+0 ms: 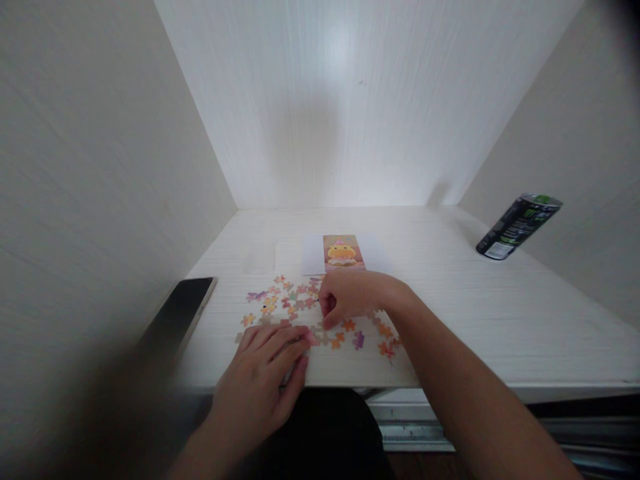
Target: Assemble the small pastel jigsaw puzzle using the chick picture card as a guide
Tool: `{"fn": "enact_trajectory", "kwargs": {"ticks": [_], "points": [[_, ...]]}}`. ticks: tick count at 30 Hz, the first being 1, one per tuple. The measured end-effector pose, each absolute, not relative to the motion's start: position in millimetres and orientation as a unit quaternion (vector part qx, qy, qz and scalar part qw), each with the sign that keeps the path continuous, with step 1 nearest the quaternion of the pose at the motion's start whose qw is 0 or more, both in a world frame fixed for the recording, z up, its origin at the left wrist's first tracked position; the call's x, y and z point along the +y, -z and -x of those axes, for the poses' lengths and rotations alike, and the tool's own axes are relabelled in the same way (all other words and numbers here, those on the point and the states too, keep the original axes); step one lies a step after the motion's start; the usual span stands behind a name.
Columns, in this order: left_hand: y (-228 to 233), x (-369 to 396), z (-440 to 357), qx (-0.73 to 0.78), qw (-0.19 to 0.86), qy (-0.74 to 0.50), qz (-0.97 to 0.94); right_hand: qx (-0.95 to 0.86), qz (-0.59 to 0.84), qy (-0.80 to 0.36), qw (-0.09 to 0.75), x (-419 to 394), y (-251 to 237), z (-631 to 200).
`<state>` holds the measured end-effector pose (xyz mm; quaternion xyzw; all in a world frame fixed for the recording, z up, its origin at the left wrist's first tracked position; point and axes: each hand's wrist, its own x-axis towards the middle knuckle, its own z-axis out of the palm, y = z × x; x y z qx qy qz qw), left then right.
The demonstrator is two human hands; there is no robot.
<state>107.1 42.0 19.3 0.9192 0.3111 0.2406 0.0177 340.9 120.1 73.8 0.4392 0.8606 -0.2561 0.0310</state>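
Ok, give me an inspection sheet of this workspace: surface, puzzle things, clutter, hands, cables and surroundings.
Surface: pale, wood-grained tabletop.
Puzzle things: loose puzzle pieces spread near the front; picture card behind them.
Clutter: phone at the left, dark can at the right.
Hands: left hand at the front pieces, pink piece at its fingertips; right hand curled over the pieces, grip unclear.
Cables: nothing seen.
Surroundings: pale walls behind and at both sides; metal rails below the front edge.
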Motion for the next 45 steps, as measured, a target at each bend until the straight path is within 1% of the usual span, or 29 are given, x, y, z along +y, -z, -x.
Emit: {"fn": "enact_trajectory", "kwargs": {"ticks": [4,11,15,19,29,32,36,41,45], "points": [[-20,42,-108,0.31,0.015,-0.24,-0.92,0.86,-0.438,0.258,0.031,121,-74,-341],[-19,43,-106,0.303,0.011,-0.247,-0.92,0.856,-0.421,0.298,0.023,122,-73,-345],[-18,43,-107,0.303,0.012,-0.249,-0.92,0.86,-0.415,0.297,0.006,122,-73,-346],[-17,44,-108,0.309,0.009,-0.243,-0.92,0.861,-0.41,0.302,0.018,123,-74,-346],[-16,44,-107,0.309,0.011,-0.245,-0.919,0.857,-0.421,0.298,0.015,129,-70,-354],[-17,45,-108,0.308,0.008,-0.243,-0.92,0.85,-0.434,0.298,0.006,131,-71,-361],[-17,44,-108,0.304,0.009,-0.25,-0.919,0.844,-0.442,0.302,-0.025,134,-73,-375],[-18,44,-105,0.294,0.009,-0.278,-0.915,0.824,-0.484,0.286,-0.066,141,-73,-395],[-17,40,-102,0.283,0.014,-0.36,-0.889,0.796,-0.512,0.315,-0.071,145,-67,-408]]}}
